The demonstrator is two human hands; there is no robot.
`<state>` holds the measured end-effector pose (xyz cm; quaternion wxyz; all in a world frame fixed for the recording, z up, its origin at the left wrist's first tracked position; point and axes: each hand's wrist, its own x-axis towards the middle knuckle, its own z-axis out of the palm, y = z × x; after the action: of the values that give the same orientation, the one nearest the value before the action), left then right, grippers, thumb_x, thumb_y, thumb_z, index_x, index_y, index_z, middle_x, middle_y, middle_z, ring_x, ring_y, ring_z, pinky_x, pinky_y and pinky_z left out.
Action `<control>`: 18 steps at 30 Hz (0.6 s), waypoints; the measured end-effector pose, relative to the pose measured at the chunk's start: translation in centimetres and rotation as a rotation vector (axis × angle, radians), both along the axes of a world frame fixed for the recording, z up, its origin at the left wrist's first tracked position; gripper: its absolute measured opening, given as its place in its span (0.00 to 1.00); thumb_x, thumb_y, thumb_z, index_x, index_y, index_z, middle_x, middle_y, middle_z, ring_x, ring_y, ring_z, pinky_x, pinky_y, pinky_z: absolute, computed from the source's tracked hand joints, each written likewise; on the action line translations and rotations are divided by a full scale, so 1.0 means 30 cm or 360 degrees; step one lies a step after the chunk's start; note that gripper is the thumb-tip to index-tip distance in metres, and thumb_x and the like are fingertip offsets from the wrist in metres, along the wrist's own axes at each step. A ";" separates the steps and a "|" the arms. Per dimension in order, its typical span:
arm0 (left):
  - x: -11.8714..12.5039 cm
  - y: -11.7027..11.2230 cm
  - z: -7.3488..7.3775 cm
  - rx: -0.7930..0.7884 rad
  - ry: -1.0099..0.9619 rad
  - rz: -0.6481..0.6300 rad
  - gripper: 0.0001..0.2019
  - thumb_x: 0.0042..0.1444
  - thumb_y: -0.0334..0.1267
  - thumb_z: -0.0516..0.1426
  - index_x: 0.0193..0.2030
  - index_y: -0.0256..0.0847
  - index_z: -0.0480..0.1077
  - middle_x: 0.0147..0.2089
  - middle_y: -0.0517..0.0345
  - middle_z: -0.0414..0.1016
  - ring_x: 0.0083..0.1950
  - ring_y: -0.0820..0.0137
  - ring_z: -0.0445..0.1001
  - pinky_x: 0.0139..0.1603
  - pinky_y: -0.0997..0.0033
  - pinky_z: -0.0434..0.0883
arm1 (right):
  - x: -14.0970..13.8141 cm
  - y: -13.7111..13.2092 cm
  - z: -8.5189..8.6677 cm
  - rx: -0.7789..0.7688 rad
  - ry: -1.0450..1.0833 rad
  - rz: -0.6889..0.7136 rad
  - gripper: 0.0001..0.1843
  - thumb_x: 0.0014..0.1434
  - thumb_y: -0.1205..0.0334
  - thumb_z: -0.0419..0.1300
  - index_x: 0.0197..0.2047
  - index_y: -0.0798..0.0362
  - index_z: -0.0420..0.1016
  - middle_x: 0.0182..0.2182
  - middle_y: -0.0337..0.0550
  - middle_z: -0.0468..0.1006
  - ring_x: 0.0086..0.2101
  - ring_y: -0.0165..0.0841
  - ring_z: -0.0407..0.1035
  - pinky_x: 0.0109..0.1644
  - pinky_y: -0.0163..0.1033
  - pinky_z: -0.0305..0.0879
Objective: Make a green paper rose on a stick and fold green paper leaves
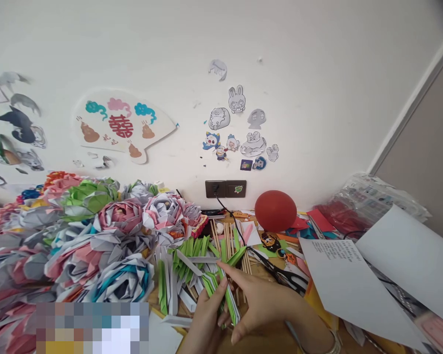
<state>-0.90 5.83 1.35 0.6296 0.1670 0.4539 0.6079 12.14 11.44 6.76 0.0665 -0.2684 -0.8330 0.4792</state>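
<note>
My left hand [205,317], low in the middle, is closed around a bundle of folded green and white paper strips [229,300], its thumb pressed on them. Just to the right, my right hand [264,297] has its index finger stretched over the top of the bundle and its thumb spread away below. That index fingertip is beside the end of a white strip; I cannot tell whether it touches. Behind the hands lies a pile of loose folded green strips [186,263] and white strips [172,285], with wooden sticks [227,236] among them.
Many layered paper flowers [120,216] are heaped on the left. A red balloon [275,210] sits by the wall. Black-handled scissors [290,275], white sheets [339,280] and a plastic bag [376,199] lie to the right. A black cable [231,214] runs down from the wall socket [225,189].
</note>
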 end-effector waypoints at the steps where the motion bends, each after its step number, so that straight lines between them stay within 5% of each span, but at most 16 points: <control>1: 0.001 0.001 -0.007 -0.0018 0.0000 -0.0007 0.28 0.27 0.60 0.68 0.23 0.39 0.65 0.06 0.76 0.50 0.08 0.84 0.46 0.10 0.84 0.49 | -0.002 -0.002 -0.002 -0.0002 -0.0004 -0.0013 0.69 0.32 0.53 0.74 0.68 0.45 0.33 0.66 0.50 0.47 0.63 0.46 0.47 0.62 0.46 0.49; 11: 0.005 -0.012 0.003 -0.0023 -0.0037 -0.0098 0.30 0.26 0.59 0.68 0.26 0.39 0.64 0.09 0.74 0.58 0.10 0.86 0.48 0.12 0.85 0.50 | 0.003 -0.019 0.011 -0.0096 0.0012 -0.0143 0.64 0.32 0.56 0.74 0.67 0.44 0.42 0.59 0.53 0.62 0.56 0.47 0.59 0.56 0.46 0.57; 18: 0.023 0.023 -0.075 0.0002 -0.0080 -0.0055 0.31 0.24 0.64 0.66 0.22 0.43 0.58 0.04 0.78 0.49 0.07 0.83 0.45 0.08 0.83 0.46 | -0.002 -0.025 0.006 -0.0114 -0.0051 -0.0182 0.64 0.32 0.57 0.73 0.67 0.43 0.41 0.56 0.51 0.66 0.54 0.47 0.62 0.53 0.43 0.59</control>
<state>-0.21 6.52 -0.90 0.6512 0.1600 0.4346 0.6012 12.08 10.68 6.93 0.0708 -0.3255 -0.7996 0.4997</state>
